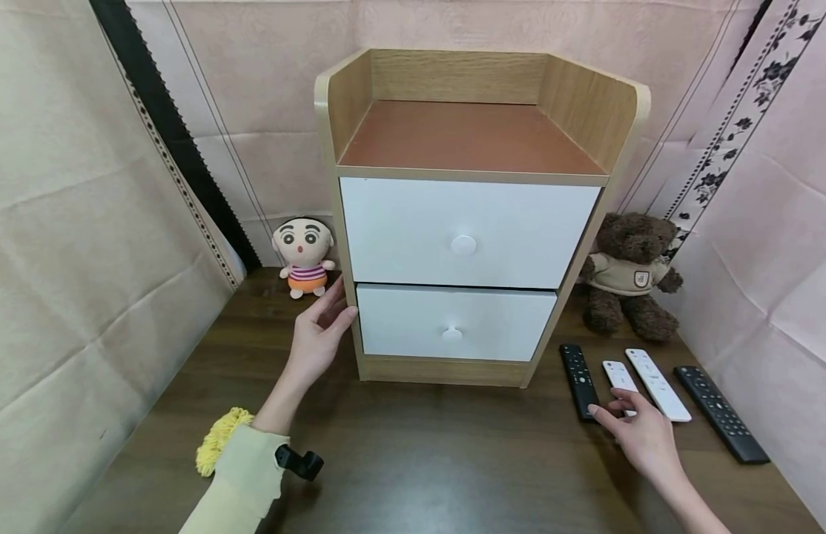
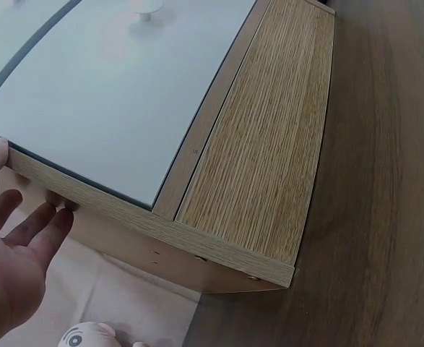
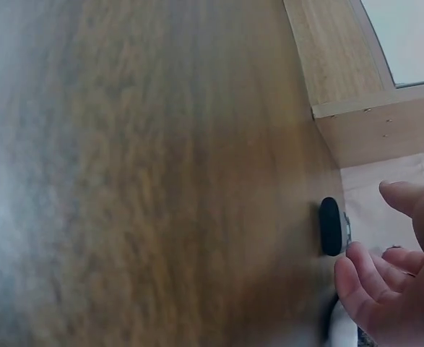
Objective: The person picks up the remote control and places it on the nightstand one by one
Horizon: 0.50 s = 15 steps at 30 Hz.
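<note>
A wooden drawer cabinet (image 1: pixel 446 371) stands on the brown table, with a white upper drawer (image 1: pixel 406 233) and a white lower drawer (image 1: pixel 406 322), each with a round knob. My left hand (image 1: pixel 318 337) touches the cabinet's left side; in the left wrist view the thumb lies at the front edge and the fingertips meet the side panel. My right hand (image 1: pixel 643 437) is over the near end of a small white remote (image 1: pixel 616 377), thumb close to a black remote (image 1: pixel 576 374). In the right wrist view its thumb and fingers are apart, with nothing between them.
Right of the right hand lie a long white remote (image 1: pixel 658 386) and a long black remote (image 1: pixel 723 415). A brown teddy bear (image 1: pixel 629 274) sits behind them. A cartoon doll (image 1: pixel 305 256) is left of the cabinet. Something yellow and fluffy (image 1: pixel 219 441) lies beside the left sleeve.
</note>
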### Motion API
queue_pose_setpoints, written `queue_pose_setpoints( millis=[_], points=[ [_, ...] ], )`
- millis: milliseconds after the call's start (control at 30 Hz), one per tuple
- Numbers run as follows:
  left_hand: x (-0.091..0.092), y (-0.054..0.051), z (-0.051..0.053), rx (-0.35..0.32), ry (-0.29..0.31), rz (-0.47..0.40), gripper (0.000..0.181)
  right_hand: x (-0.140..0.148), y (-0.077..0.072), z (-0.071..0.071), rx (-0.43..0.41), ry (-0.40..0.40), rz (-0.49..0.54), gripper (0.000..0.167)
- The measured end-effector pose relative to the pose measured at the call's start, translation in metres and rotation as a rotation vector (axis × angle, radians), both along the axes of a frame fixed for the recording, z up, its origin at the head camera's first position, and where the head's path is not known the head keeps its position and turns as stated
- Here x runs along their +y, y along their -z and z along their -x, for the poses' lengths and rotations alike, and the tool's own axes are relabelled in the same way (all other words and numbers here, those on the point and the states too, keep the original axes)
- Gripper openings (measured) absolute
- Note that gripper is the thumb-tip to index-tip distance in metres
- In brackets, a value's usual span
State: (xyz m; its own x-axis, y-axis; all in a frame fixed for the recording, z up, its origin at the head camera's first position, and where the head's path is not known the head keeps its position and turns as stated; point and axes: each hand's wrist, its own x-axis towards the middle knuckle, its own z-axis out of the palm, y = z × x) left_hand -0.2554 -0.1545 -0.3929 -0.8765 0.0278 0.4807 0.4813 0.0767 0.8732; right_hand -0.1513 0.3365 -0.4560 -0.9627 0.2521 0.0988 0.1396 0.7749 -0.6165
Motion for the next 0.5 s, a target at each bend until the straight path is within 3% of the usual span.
queue_pose_setpoints(
  millis=[500],
  points=[
    [0.000,-0.002,0.001,-0.002,-0.009,0.013,0.053,-0.007,0.018,0.002,0.056,0.003,-0.002,0.068]
  ],
)
